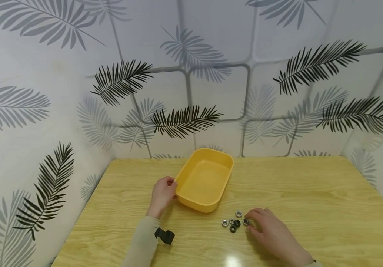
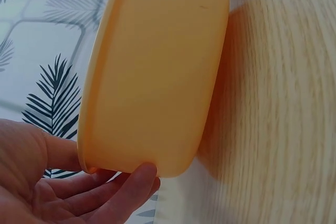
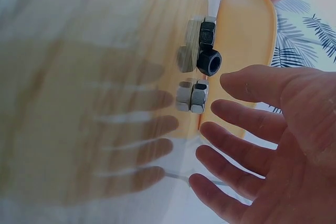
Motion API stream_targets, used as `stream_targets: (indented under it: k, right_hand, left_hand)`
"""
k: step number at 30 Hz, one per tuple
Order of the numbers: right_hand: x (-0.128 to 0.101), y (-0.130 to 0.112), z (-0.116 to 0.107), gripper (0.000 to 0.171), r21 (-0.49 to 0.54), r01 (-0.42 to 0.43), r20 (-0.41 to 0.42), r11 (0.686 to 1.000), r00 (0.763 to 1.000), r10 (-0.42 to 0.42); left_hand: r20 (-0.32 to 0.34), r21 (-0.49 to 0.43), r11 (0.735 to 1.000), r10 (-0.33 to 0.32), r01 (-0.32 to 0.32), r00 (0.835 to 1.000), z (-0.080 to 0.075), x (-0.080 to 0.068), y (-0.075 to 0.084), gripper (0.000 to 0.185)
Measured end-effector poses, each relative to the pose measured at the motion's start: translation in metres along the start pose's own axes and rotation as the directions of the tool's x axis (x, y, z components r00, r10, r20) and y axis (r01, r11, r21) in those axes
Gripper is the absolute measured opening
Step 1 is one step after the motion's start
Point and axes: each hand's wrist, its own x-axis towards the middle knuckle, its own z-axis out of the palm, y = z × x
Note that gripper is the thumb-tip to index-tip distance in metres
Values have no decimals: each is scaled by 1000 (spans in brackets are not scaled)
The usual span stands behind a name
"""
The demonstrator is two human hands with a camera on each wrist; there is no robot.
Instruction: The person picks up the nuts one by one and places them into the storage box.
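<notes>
At the near edge, a pale sleeve (image 1: 143, 241) with a black wrist strap (image 1: 166, 236) is reaching in from the left over a wood-grain desk (image 1: 311, 193). To the right, the person's right hand (image 1: 273, 233) is hanging low over the desk, its fingers spread, relaxed and gripping nothing; thumb and fingertips are flanking a nut (image 1: 246, 222), and whether they are touching it is hard to tell. Just left of that, two black nuts (image 1: 233, 228) and three silver nuts (image 1: 238, 214) are lying in a loose cluster. Farther off, the left hand (image 1: 163, 193) is grasping a yellow tub (image 1: 205, 181) by its near left corner, thumb at the rim, fingers against the outer wall. The tub is slanting away to the right, reaching toward the back, where a pale wall (image 1: 218, 92) is showing grey and black leaves
</notes>
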Motion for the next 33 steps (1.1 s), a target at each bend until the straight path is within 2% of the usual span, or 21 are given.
stream_targets:
  k: [11, 20, 33]
  right_hand:
    - [1, -2, -2, 23, -1, -15, 0, 1000, 1000, 15]
    - [0, -1, -5, 23, 13, -10, -14, 1000, 1000, 10]
    - [5, -2, -7, 25, -5, 20, -37, 1000, 999, -20]
  left_hand:
    - [17, 7, 999, -41, 40, 999, 4, 0, -1, 23]
    - [31, -24, 998, -58, 59, 998, 5, 2, -4, 26]
    - [34, -34, 998, -53, 55, 998, 5, 2, -7, 26]
